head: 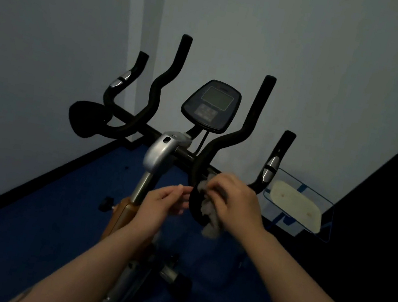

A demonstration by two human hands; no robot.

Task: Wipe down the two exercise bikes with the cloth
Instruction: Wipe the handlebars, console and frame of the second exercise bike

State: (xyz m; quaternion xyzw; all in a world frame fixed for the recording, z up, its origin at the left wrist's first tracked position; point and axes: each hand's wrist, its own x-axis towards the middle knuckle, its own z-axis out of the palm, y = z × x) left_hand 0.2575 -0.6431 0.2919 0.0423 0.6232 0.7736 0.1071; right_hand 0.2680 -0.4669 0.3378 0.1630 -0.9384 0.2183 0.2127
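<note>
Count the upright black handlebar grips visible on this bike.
4: far-left short grip, inner-left tall grip, inner-right tall grip, far-right short grip. The right hand wipes the inner-right bar's lower bend with the cloth.

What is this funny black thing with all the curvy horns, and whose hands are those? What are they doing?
The picture comes from a camera worn on a person's head, looking down, so you see their own two arms. The curvy black horns are the padded handlebars of an orange-and-silver exercise bike, a bike that stays in one place. The dark oval screen in the middle is its display. The right hand grips a crumpled grey cloth against the bend of one handlebar to wipe it. The left hand is right beside that bar, fingers reaching towards it; I cannot tell if it touches. Below is a blue floor, and on the right a blue wire rack with a pale pad in it.
</note>
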